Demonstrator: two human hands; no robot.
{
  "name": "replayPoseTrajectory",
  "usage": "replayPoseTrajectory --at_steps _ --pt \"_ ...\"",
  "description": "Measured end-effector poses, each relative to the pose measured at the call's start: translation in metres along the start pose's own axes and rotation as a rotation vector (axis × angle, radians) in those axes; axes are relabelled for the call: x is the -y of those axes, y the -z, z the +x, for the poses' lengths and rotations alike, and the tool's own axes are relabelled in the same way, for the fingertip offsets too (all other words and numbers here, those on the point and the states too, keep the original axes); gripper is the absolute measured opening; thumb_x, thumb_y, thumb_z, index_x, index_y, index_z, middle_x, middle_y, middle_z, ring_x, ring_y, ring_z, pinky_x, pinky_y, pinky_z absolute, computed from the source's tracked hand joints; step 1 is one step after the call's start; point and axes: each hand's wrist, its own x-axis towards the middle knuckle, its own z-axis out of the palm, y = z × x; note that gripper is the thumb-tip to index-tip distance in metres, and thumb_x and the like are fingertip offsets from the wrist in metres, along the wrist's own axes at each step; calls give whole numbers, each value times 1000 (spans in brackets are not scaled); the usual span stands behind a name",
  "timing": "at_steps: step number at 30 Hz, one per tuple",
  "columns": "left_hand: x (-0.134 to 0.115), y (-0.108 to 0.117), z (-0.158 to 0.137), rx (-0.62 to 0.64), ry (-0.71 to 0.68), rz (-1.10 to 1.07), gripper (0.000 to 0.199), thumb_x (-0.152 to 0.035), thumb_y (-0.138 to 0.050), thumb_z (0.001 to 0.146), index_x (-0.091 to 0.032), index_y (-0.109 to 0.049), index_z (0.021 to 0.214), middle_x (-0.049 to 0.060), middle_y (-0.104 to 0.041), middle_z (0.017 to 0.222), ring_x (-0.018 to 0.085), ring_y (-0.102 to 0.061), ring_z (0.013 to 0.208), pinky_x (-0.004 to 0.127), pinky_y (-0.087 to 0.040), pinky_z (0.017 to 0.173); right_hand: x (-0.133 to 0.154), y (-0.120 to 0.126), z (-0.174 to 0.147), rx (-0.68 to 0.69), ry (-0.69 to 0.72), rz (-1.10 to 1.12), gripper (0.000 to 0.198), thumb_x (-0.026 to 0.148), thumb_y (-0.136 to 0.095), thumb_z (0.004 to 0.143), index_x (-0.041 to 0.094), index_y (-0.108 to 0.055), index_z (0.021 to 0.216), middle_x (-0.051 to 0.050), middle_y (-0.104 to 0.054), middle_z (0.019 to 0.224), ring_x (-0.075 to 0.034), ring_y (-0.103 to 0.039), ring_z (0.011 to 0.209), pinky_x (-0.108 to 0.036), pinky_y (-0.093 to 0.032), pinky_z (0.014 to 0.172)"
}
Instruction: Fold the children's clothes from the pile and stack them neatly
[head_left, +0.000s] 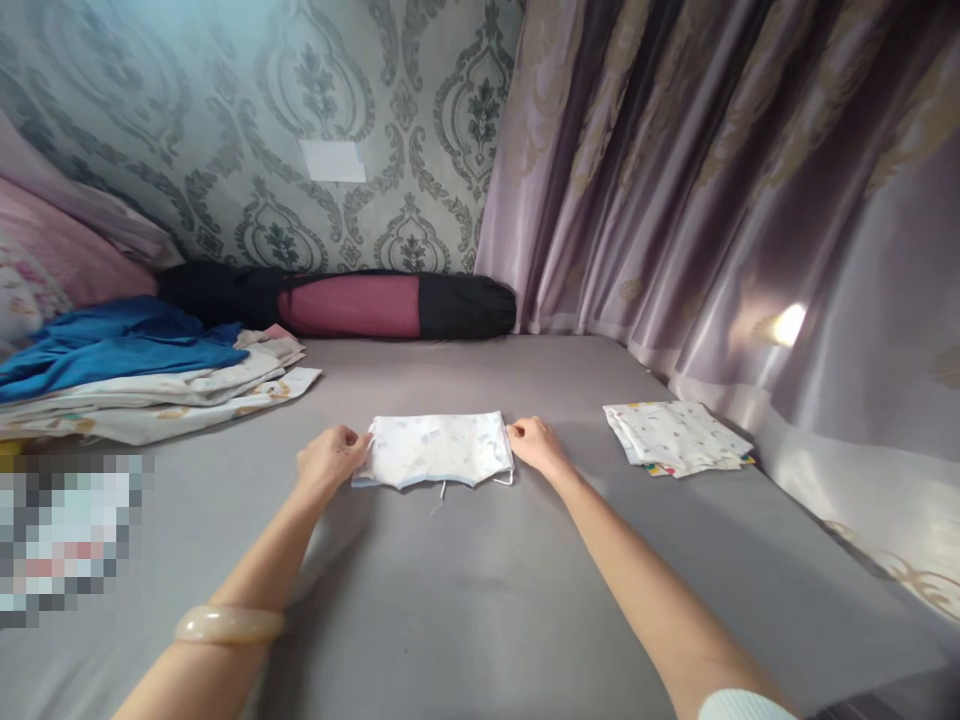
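A white printed cloth garment (439,447), folded into a flat rectangle, lies on the grey sheet in front of me. Pale blue trim runs along its near edge, and a short white cord sticks out there. At its left edge my left hand (334,458) pinches the cloth between thumb and fingers. My right hand (534,442) grips the opposite edge in the same way. The fingertips of both hands are partly hidden against the fabric. To the right lies a stack of folded printed cloths (679,437), apart from my hands.
A pile of clothes with a blue garment (135,345) on top lies at the left. Behind, a black and dark pink bolster (349,305) rests against the patterned wall. Purple curtains (720,180) hang along the right side. A pixelated patch covers something at the lower left.
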Motion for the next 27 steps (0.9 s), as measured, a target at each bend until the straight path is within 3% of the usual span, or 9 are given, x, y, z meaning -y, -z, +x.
replayPoseTrajectory --at_steps 3,7,13,19,27 --pt "-6 3 1 40 3 -107 38 -52 -53 76 -18 -68 83 12 -72 87 28 -65 86 29 -42 65 6 -4 1 10 -18 82 25 33 -52 84 20 -73 83 -10 -69 99 -20 -60 97 -26 -40 79" --pt "-10 3 0 39 32 -269 35 -49 -62 66 -16 -68 75 8 -68 71 24 -62 72 27 -39 58 9 -8 5 43 -69 227 19 31 -56 81 20 -71 78 -5 -72 87 -18 -63 83 -24 -41 70" --pt "-6 -2 0 120 85 -548 46 -56 -67 54 -14 -67 73 -3 -48 45 14 -46 47 25 -31 48 5 -12 8 52 -88 380 19 30 -56 80 18 -70 82 -2 -72 81 -13 -63 75 -19 -39 61" --pt "-9 5 1 149 73 -566 45 -54 -72 49 -16 -65 70 -5 -46 48 13 -44 50 23 -28 49 6 -14 6 124 -129 460 25 36 -58 75 15 -69 70 1 -61 58 -11 -53 55 -19 -31 49" --pt "-29 28 -6 157 82 -486 34 -47 -74 62 -18 -70 79 -5 -52 56 14 -47 67 21 -30 58 7 0 -5 87 -107 522 17 31 -62 67 16 -68 63 6 -53 50 -8 -47 52 -18 -29 49"
